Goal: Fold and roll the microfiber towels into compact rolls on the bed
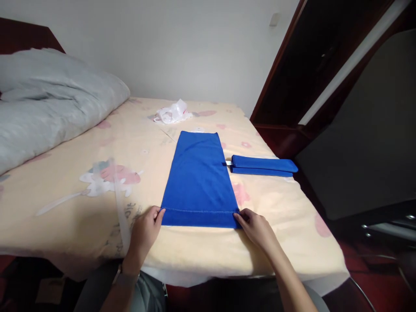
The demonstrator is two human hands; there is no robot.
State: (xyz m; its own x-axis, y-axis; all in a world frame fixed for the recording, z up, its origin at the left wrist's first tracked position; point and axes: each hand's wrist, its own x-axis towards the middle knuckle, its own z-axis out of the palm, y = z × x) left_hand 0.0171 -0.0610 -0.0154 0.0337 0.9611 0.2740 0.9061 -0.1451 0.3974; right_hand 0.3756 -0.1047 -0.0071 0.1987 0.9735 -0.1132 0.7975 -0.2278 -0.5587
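A long blue cloth [201, 173] lies flat on the bed, with its near edge turned up in a narrow fold along a stitched line. My left hand [147, 225] pinches the left corner of that fold between thumb and fingers. At the opposite corner, my right hand [255, 223] grips the fold the same way. Right of the cloth rests a second blue cloth [264, 166], folded into a narrow strip, and a small white tag [229, 163] shows at its left end.
Beyond the cloth, a crumpled white plastic bag [173, 112] lies on the patterned bed sheet [81, 216]. A grey quilt [58, 95] is heaped at the left. The bed meets a white wall at the back, and its right edge drops toward a dark red floor.
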